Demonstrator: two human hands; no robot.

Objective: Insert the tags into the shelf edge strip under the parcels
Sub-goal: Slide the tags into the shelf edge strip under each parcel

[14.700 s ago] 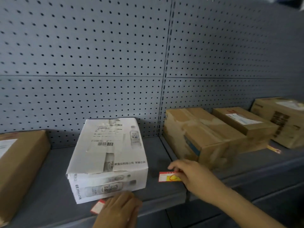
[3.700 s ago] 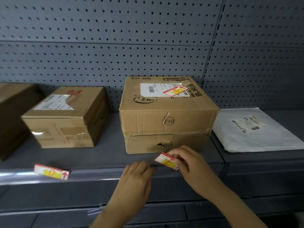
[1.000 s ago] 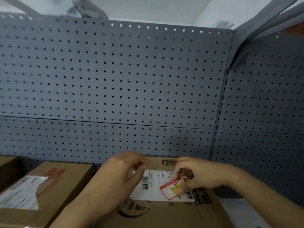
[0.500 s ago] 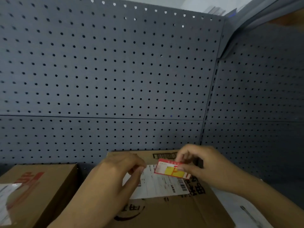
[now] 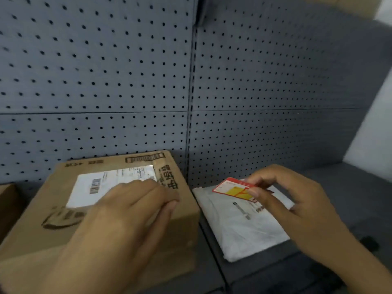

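A red and yellow tag [image 5: 233,188] is pinched between thumb and fingers of my right hand [image 5: 290,200], held in the air above a flat white mailer bag [image 5: 239,225]. My left hand [image 5: 127,213] lies palm down on top of a brown cardboard box [image 5: 184,230], fingers close together with nothing in them, partly covering the box's white shipping label [image 5: 99,185]. The shelf edge strip is out of view below the frame.
A grey perforated back panel [image 5: 106,81] rises behind the parcels. The dark grey shelf [image 5: 339,187] runs on to the right of the mailer bag. Another brown box's corner [image 5: 6,200] shows at the far left. A pale wall [image 5: 373,124] borders the right.
My right hand lifted the tag off the cardboard box's label and carried it right, over the white mailer bag. The view swung right and down. My left hand stayed on the box.
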